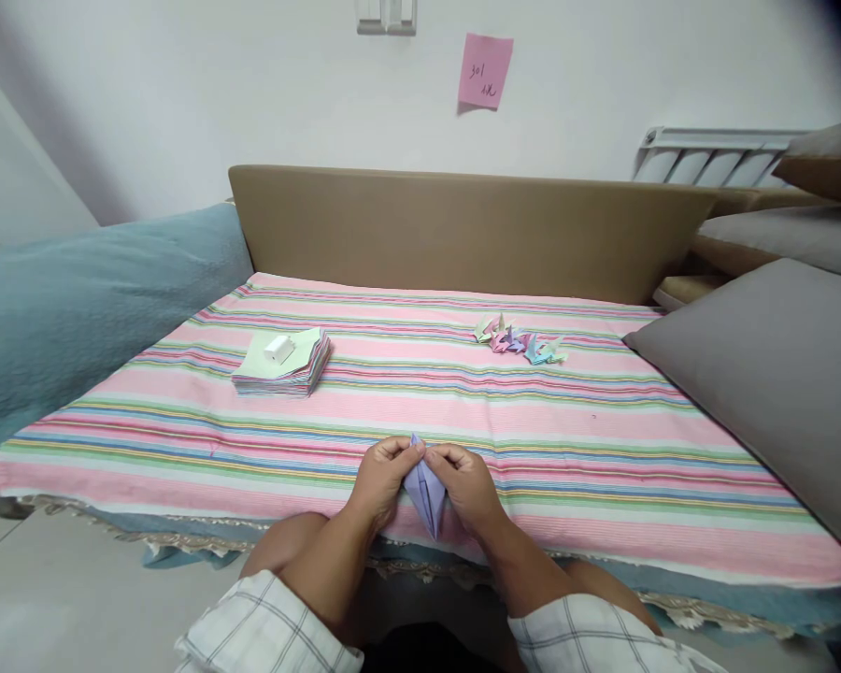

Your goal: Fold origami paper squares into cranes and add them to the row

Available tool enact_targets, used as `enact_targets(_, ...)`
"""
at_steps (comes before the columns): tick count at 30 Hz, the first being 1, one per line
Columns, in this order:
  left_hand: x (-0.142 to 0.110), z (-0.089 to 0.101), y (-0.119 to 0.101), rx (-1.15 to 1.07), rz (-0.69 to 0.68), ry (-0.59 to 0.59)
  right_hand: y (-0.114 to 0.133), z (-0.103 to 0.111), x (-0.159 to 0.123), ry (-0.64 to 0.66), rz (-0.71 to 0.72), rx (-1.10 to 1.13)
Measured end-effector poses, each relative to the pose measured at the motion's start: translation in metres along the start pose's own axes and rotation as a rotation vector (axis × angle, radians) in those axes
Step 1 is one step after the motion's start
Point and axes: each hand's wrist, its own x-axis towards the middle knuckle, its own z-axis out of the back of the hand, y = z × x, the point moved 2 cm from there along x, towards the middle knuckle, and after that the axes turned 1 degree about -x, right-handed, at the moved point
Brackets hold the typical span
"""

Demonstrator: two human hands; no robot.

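Observation:
A folded purple origami paper (426, 495), shaped like a narrow diamond, is held near the front edge of the striped cloth. My left hand (387, 475) pinches it near its upper tip from the left side. From the right, my right hand (463, 479) grips the same tip, with the two thumbs close together. The paper's lower point hangs free between my wrists, and a slit runs down its middle. Fingers behind the paper are partly hidden.
A stack of coloured paper (284, 367) with a small white block (278, 350) on top lies at left. Several folded paper cranes (519, 342) sit in a row at right. A grey cushion (763, 374) borders the right side, a blue-covered armrest (112, 299) the left.

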Motion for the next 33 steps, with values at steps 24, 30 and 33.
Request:
enact_targets(24,0.0032,0.0004,0.0009,-0.053,-0.007,-0.088,0.0032,-0.0012,-0.0015,0.011,-0.006,-0.091)
enact_targets(30,0.0036,0.0006,0.001,-0.063,0.008,-0.094,0.0053,-0.0017,-0.0023,0.006,0.004,-0.105)
enact_targets(33,0.0034,0.0004,-0.0004,-0.058,0.021,-0.084,0.0056,-0.0011,-0.002,0.011,-0.005,-0.093)
